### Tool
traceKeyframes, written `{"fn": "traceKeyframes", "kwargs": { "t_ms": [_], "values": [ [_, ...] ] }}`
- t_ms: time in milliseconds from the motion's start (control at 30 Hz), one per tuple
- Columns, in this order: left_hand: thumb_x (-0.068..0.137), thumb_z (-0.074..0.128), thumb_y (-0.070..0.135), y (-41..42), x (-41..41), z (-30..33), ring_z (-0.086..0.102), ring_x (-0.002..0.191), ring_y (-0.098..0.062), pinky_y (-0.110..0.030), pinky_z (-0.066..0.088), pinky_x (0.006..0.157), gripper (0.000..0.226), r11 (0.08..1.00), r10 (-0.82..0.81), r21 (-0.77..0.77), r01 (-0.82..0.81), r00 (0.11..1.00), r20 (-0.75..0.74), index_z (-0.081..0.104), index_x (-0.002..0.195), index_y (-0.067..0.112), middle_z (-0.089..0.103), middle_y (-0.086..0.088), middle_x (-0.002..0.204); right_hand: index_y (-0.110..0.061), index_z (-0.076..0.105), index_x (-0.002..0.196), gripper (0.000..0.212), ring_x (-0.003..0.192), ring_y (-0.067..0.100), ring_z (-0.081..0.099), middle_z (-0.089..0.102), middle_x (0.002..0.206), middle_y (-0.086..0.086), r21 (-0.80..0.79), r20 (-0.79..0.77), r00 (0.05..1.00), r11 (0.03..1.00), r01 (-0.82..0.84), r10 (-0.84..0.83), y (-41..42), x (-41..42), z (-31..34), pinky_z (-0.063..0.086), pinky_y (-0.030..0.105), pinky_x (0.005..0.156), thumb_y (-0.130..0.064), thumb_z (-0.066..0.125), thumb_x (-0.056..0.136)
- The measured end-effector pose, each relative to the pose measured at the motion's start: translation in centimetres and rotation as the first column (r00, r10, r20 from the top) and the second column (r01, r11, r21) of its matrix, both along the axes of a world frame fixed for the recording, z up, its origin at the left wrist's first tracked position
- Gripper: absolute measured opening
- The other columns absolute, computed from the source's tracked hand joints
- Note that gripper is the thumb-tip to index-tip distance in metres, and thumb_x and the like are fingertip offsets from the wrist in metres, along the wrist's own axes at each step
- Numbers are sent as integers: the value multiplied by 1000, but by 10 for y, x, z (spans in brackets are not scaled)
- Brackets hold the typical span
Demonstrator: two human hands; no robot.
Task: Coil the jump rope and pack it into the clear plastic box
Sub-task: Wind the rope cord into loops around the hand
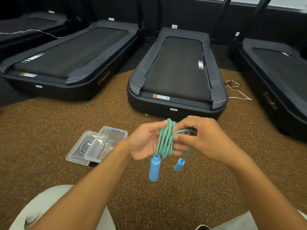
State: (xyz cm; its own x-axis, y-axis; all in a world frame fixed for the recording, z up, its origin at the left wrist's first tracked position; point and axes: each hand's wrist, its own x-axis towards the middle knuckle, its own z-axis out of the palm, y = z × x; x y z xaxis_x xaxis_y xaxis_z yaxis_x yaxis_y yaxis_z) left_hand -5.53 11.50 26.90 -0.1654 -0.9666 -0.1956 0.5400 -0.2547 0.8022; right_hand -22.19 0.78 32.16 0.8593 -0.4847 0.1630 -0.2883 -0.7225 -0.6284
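A blue-and-green braided jump rope (164, 141) is wound in several loops around my left hand (146, 143), which grips the bundle. My right hand (199, 138) pinches a strand of the same rope crossing the loops. Two blue handles hang below: a large one (154, 168) under my left hand and a smaller-looking one (178, 165) under my right. The clear plastic box (106, 143) sits open on the floor to the left, its lid (78, 153) lying beside and partly under it.
Brown speckled rubber floor (49, 130) all around. Black treadmills stand ahead: one straight in front (176, 77), one at left (66, 63), one at right (274, 83). A white cable (237, 92) lies between treadmills. My knees in light trousers (41, 209) show at the bottom.
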Motion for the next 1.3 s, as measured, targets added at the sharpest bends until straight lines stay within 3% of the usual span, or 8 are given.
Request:
{"fn": "traceKeyframes", "kwargs": {
  "t_ms": [333, 467, 600, 767, 867, 967, 1100, 1300],
  "values": [
    [104, 36, 38, -3, -3, -6, 51, 129, -55, -60, 41, 111, 55, 999, -44, 19, 43, 997, 64, 47, 147, 7, 53, -23, 148, -31, 75, 90, 17, 79, -9, 66, 73, 81, -18, -7, -5, 1000, 1000, -6, 6, -9, -1, -1, 44, 8, 73, -20, 86, 82],
    [102, 42, 33, -4, -4, -7, 56, 123, -51, -60, 43, 108, 53, 998, -62, 19, 61, 997, 50, 47, 145, 3, 65, -17, 134, -28, 76, 91, 17, 82, -2, 71, 75, 84, -13, 14, 12, 999, 999, -37, 37, -11, -2, 1, 56, 15, 73, -18, 86, 83],
    [105, 38, 30, -3, -4, -6, 55, 123, -51, -58, 47, 105, 52, 994, -113, 14, 113, 992, 49, 40, 149, 2, 54, -24, 146, -24, 77, 90, 15, 82, 4, 72, 77, 82, -11, -8, 32, 997, 998, -63, 64, -15, -5, -1, 58, 21, 74, -19, 87, 81],
    [105, 36, 31, -1, -6, -5, 60, 122, -48, -55, 49, 102, 54, 976, -216, 22, 216, 976, 16, 44, 144, -5, 56, -24, 143, -25, 78, 93, 17, 82, 4, 74, 78, 85, -10, 55, 61, 994, 994, -93, 89, -21, -7, -4, 59, 23, 79, -13, 84, 83],
    [104, 39, 30, 0, -5, -4, 69, 110, -42, -55, 51, 100, 48, 969, -248, -4, 248, 968, -34, 53, 136, -2, 62, -20, 137, -21, 78, 95, 16, 83, 9, 75, 79, 89, -3, 169, 91, 990, 978, -125, 111, -26, -6, -7, 61, 28, 82, -10, 83, 84],
    [103, 40, 30, 2, -4, -2, 69, 109, -43, -55, 51, 100, 43, 962, -271, -56, 267, 960, -72, 59, 127, 0, 65, -20, 133, -10, 77, 97, 15, 81, 8, 72, 78, 87, 0, 391, 202, 975, 904, -171, 97, -30, -6, -14, 58, 21, 78, -2, 78, 85],
    [103, 44, 27, 3, -2, -2, 68, 112, -44, -55, 51, 101, 37, 954, -290, -122, 274, 946, -144, 60, 122, -1, 65, -22, 131, -15, 78, 93, 13, 76, 7, 71, 77, 81, -2, 593, 311, 950, 782, -190, -5, -31, -2, -32, 57, 18, 73, -13, 76, 80],
    [103, 46, 30, 2, -1, -4, 64, 119, -45, -56, 47, 105, 46, 962, -246, -164, 217, 952, -183, 55, 137, 0, 61, -17, 141, -10, 77, 99, 13, 85, 15, 73, 80, 93, 6, 725, 296, 943, 678, -119, -151, -22, 7, -61, 60, 26, 76, -8, 72, 87]
  ]
}}
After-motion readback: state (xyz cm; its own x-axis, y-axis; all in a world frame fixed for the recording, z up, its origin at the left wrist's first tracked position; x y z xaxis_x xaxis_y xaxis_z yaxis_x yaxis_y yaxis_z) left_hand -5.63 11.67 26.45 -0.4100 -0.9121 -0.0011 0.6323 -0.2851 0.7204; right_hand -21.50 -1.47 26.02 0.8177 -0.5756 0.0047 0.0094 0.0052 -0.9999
